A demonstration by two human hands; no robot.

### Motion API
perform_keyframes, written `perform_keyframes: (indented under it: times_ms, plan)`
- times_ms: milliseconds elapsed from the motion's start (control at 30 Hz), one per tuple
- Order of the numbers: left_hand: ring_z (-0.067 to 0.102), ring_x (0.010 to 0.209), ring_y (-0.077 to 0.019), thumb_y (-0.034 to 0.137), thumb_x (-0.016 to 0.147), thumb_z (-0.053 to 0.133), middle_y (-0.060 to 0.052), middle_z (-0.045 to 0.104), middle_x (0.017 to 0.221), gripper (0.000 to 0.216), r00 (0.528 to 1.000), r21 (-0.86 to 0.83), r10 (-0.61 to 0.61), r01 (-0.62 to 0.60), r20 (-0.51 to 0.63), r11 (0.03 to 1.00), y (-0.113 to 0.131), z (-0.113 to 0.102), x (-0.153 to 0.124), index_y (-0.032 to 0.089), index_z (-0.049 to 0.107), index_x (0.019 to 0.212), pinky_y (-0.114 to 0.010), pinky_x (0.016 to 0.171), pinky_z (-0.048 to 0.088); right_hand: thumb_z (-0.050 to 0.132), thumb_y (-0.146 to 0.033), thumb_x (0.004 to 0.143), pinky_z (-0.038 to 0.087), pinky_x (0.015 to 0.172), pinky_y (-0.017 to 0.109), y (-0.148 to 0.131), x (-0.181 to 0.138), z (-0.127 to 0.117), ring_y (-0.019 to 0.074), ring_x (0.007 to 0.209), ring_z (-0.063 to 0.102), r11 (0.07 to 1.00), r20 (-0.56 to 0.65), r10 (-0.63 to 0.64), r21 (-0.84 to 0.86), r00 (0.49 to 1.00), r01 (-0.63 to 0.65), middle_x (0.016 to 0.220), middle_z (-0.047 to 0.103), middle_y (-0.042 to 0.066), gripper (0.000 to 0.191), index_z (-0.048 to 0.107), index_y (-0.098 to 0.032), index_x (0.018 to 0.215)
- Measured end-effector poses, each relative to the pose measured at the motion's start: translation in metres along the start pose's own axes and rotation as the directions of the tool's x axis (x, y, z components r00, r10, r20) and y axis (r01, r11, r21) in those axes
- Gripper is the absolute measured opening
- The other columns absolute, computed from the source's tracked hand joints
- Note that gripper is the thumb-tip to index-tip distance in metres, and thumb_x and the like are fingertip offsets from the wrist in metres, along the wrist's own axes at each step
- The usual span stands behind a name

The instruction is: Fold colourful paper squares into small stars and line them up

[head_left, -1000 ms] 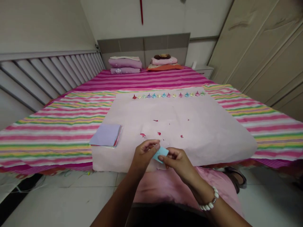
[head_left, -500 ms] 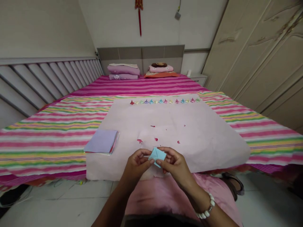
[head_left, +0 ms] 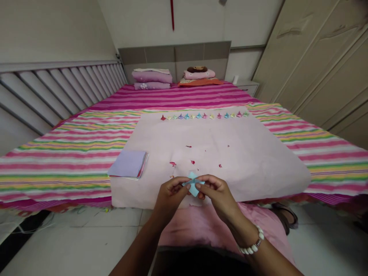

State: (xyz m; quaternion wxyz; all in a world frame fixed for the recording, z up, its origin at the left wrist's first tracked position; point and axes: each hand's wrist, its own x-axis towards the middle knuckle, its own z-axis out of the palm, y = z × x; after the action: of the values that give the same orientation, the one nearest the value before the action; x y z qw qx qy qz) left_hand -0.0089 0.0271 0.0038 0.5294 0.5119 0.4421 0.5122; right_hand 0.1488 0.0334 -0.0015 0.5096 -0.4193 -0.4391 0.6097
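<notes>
Mid-fold, judging by the grip: left hand [head_left: 170,193] and right hand [head_left: 216,193] meet at lower centre of frame, both pinching a small light-blue folded paper piece [head_left: 193,184] between thumb and fingertips, held in the air just above the near edge of the pale pink paper sheet [head_left: 244,153]. Left fingers clenched on the paper's left tip, right fingers on its right side; the piece looks partly collapsed into a pointed shape. The next move likely calls for a firm crease while both pinches hold the flaps aligned, with care as the piece is small.

Surface: the sheet lies over a bed with a pink, green and yellow striped cover [head_left: 71,153]. Stack of square lilac papers [head_left: 128,164] at centre left. Small red paper scraps [head_left: 173,164] mid-sheet. Row of small folded multicoloured paper figures [head_left: 204,115] along the sheet's far edge.

Room: folded pink pillows and bedding [head_left: 151,78] at upper centre, grey headboard [head_left: 175,57], beige wardrobe doors [head_left: 316,57] upper right, white tiled floor [head_left: 71,237] below. White bead bracelet [head_left: 253,245] on right wrist.
</notes>
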Motion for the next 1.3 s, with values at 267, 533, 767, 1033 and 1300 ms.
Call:
perform_keyframes:
  times_ms: [267,533,767,1033,1300]
  plan:
    - [0.062,0.072,-0.0177,0.024,0.077,0.063,-0.004,0.070,0.072,0.016,0.998,0.002,-0.015,0.015,0.053,1.000,0.007,-0.006,-0.003,0.020,0.077,0.082,-0.030,0.073,0.050,0.062,-0.015,0.068,0.045,0.056,0.026,-0.001,-0.003,-0.003,0.0129,0.052,0.057,1.000,0.035,-0.010,0.030,0.999,0.009,0.052,0.064,-0.002,0.014,0.072,-0.020,0.075]
    - [0.062,0.066,-0.0145,0.021,0.065,0.076,-0.001,0.069,0.069,0.007,0.998,-0.014,-0.018,0.017,-0.065,1.000,0.004,0.009,-0.003,0.018,0.072,0.071,-0.025,0.064,0.050,0.073,-0.026,0.070,0.047,0.057,0.027,-0.003,-0.004,-0.001,0.0143,0.058,0.057,0.997,0.048,-0.077,-0.026,0.996,0.078,0.064,0.065,0.000,0.018,0.070,-0.021,0.087]
    - [0.063,0.066,-0.0125,0.021,0.071,0.070,0.001,0.069,0.070,0.011,0.996,-0.015,-0.010,0.008,-0.084,1.000,0.001,0.005,-0.002,0.019,0.071,0.082,-0.024,0.065,0.052,0.080,-0.026,0.065,0.050,0.066,0.029,0.003,0.001,-0.004,0.0152,0.069,0.060,0.991,-0.011,-0.131,0.024,0.991,0.131,0.074,0.066,0.000,0.031,0.071,-0.024,0.094]
    - [0.062,0.071,-0.0127,0.017,0.067,0.075,-0.001,0.073,0.085,0.020,0.997,0.245,0.069,-0.073,0.024,0.967,0.007,-0.004,-0.001,0.020,0.073,0.087,-0.024,0.068,0.050,0.078,-0.027,0.066,0.044,0.058,0.027,-0.003,-0.001,-0.012,0.0127,0.060,0.054,0.982,0.036,-0.132,-0.132,0.991,0.135,0.065,0.063,-0.001,0.016,0.072,-0.022,0.080]
    - [0.062,0.081,-0.0160,0.016,0.072,0.072,-0.003,0.072,0.089,0.024,0.981,0.437,0.190,-0.192,0.048,0.879,0.007,-0.004,0.000,0.021,0.071,0.096,-0.027,0.075,0.048,0.069,-0.019,0.073,0.045,0.067,0.030,-0.013,-0.001,-0.011,0.0160,0.071,0.055,0.886,0.134,-0.257,-0.362,0.957,0.289,0.080,0.064,0.002,0.020,0.071,-0.022,0.093]
